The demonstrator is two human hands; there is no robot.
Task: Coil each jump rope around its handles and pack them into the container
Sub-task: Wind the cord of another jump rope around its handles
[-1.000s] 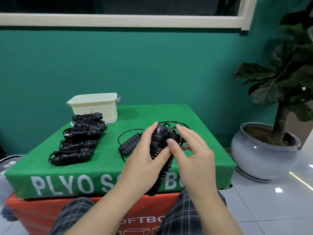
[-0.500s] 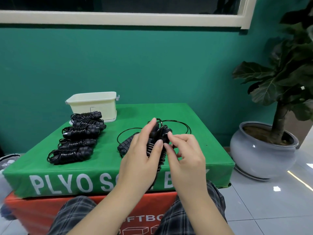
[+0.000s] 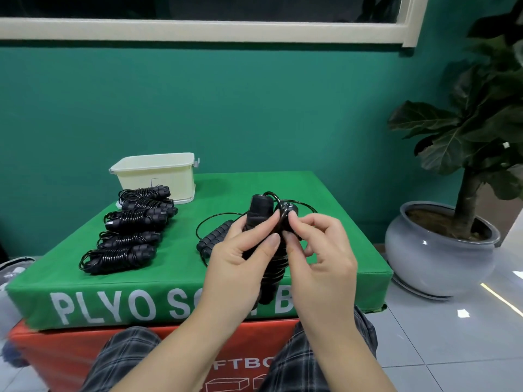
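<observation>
My left hand (image 3: 240, 256) grips a black jump rope (image 3: 261, 210), its handles upright above the green box's front edge with cord wound round the lower part. My right hand (image 3: 319, 247) pinches the loose cord loop at the handles' tops. Behind my left hand lies another uncoiled jump rope (image 3: 215, 236), its foam handle and thin cord loop on the green top. Several coiled jump ropes (image 3: 127, 239) lie in a row on the left. The cream container (image 3: 158, 176) stands behind them at the back left, and its inside is hidden.
The green plyo box (image 3: 113, 298) sits on an orange box (image 3: 62, 360) right in front of my knees. A potted plant in a grey pot (image 3: 435, 256) stands on the tiled floor at the right. A teal wall closes the back.
My hands have risen slightly with the rope. My right fingers have curled from spread over the handle tops into a pinch on the cord loop.
</observation>
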